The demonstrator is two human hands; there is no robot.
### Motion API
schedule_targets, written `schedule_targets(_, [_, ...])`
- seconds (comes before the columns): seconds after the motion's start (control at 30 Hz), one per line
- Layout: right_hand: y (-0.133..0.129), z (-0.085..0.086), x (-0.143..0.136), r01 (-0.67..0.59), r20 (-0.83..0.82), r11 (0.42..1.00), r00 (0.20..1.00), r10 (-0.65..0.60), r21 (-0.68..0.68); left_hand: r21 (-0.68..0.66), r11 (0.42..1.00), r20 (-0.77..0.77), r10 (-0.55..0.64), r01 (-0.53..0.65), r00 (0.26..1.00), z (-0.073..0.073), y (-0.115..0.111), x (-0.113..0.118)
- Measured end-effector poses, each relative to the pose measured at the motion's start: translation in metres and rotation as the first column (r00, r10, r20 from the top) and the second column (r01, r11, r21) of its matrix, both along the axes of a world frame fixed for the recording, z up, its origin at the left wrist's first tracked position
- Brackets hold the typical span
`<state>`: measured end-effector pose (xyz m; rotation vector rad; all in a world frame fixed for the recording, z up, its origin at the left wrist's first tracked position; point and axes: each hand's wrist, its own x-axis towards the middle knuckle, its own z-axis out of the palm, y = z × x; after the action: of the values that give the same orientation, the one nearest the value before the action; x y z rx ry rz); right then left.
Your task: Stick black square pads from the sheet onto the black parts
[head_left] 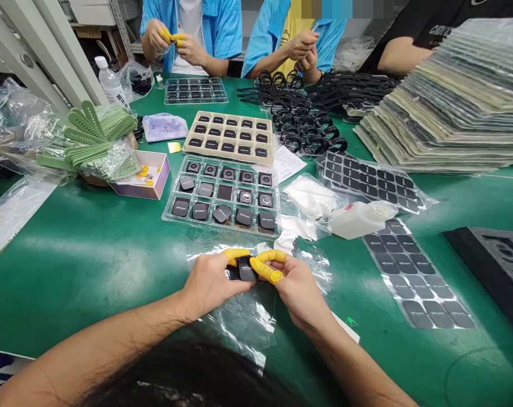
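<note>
Between my two hands is a black square watch case (247, 269) with pale lettering on its face. My left hand (212, 282) grips its left side, a yellow finger cot on one finger. My right hand (288, 278), with yellow cots on thumb and finger, pinches the right edge. Clear plastic film (243, 322) lies on the table under both hands. Just beyond them sits a clear blister tray (168, 215) with watch cases in its pockets, some showing lettering and some showing round sensor backs.
Behind that tray stands a beige tray (187, 148) of black pieces. At right lie a white bottle (360, 219), a sheet of square stickers (413, 271), a dark foam block (494, 265) and a tall stack of sheets (447, 107). Green straps (99, 135) and a box (155, 181) are left. Co-workers sit opposite.
</note>
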<state>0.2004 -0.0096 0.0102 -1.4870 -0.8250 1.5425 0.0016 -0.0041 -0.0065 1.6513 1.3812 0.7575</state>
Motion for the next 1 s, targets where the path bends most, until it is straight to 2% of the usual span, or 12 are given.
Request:
schedule_targets(0.67, [-0.001, -0.005, 0.0, -0.021, 0.039, 0.998, 0.999, 0.019, 0.054, 0.015, 1.0, -0.044, 0.011, -0.01, 0.999, 0.003, 0.0, 0.001])
schedule_targets(0.83, [0.001, -0.003, 0.004, 0.032, 0.062, 0.998, 0.997, -0.036, 0.055, 0.006, 1.0, -0.028, 0.021, -0.021, 0.999, 0.005, 0.001, -0.001])
schedule_targets(1.0, [0.004, -0.013, 0.0, -0.211, 0.12, 0.975, 0.972, 0.201, 0.072, 0.003, 0.998, 0.042, -0.055, 0.055, 0.998, 0.003, 0.002, -0.002])
